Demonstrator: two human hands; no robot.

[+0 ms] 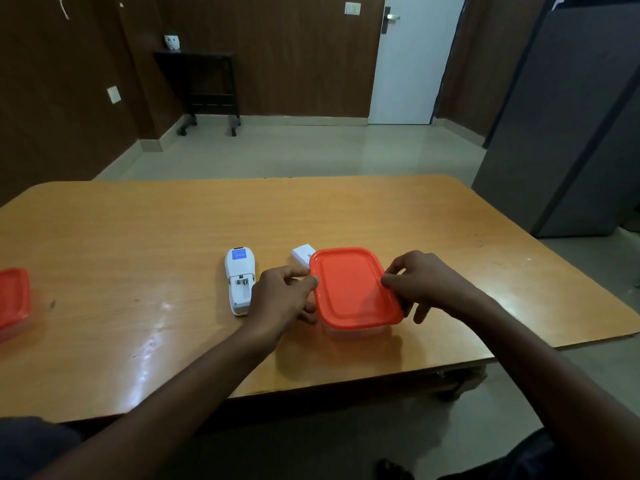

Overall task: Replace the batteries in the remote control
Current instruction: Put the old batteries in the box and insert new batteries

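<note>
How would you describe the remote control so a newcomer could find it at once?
Start at the wooden table and find the orange-lidded box held by both hands. Just beyond the left hand lies the remote control: white, long, face down, with a blue label and its battery bay open.

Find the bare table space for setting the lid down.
Free: the wide stretch between the remote and the left box, and the table beyond the lid. Crowded: around both hands.
</note>
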